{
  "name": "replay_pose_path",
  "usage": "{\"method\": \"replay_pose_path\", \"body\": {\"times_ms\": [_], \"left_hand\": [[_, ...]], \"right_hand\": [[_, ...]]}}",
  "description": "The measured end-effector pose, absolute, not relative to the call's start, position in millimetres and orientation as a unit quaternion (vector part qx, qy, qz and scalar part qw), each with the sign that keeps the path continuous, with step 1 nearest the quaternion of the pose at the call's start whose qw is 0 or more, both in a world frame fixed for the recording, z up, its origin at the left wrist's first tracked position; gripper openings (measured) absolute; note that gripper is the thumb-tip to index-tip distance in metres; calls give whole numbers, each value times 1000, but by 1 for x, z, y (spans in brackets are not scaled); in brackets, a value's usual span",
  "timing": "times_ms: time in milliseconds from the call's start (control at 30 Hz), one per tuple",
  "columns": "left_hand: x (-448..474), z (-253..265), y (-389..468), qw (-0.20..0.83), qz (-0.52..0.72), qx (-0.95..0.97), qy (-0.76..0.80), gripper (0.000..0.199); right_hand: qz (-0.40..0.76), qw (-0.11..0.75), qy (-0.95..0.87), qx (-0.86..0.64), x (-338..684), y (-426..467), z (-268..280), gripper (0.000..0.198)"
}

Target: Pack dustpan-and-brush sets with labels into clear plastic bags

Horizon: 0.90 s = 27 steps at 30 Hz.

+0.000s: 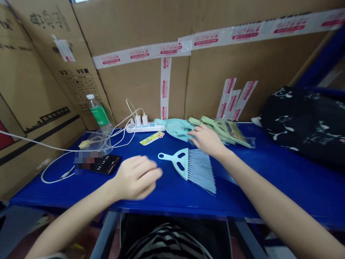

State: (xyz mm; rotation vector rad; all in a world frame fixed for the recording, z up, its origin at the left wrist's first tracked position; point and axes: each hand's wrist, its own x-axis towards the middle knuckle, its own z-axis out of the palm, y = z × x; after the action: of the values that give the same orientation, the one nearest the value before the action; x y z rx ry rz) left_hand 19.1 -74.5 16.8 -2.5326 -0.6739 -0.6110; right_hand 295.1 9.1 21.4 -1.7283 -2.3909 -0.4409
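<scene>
A small light-blue hand broom [180,160] lies flat on the blue table, its handle to the left and its pale bristles fanned to the right. Left of that handle hovers my left hand [139,178], fingers curled and slightly blurred, with nothing visible in them. Beyond the broom, my right hand [206,140] reaches over a light-blue dustpan [172,128]. Its fingers are apart, and the fingertips are at the dustpan's right side; whether they touch it I cannot tell. Green broom-and-dustpan sets [219,129] in clear plastic lie just behind that hand.
A yellow-green label card [152,138] lies near a white power strip [153,127] with plugs and cables. At left are a phone [107,164], yellow scissors [90,142] in a clear bag and a bottle [98,113]. A black patterned bag [304,126] sits right; cardboard [134,82] walls the back.
</scene>
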Motion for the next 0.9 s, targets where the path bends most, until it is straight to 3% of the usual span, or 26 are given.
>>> {"method": "replay_pose_path", "body": {"times_ms": [167, 267, 400, 500, 600, 700, 900], "left_hand": [[69, 26, -21, 265, -20, -926, -269, 24], [89, 28, 7, 256, 26, -910, -324, 30], [109, 30, 33, 232, 13, -903, -362, 32], [128, 32, 45, 221, -7, -903, -370, 32], [146, 36, 47, 218, -45, -901, -373, 30], [157, 36, 40, 227, -43, -909, -348, 29], [141, 25, 18, 228, 2, -915, -334, 28]], "right_hand": [[-169, 39, -807, -564, 303, 11, 17, 35], [-162, 38, -813, -558, 311, 13, 16, 45], [-143, 24, -802, -579, 319, 16, 14, 51], [-126, 14, -806, -579, 319, 17, 17, 43], [-124, 90, -799, -582, 321, 14, 27, 31], [-154, 179, -708, -666, 329, 13, 37, 40], [-93, 79, -613, -781, 352, 24, 31, 38]]}}
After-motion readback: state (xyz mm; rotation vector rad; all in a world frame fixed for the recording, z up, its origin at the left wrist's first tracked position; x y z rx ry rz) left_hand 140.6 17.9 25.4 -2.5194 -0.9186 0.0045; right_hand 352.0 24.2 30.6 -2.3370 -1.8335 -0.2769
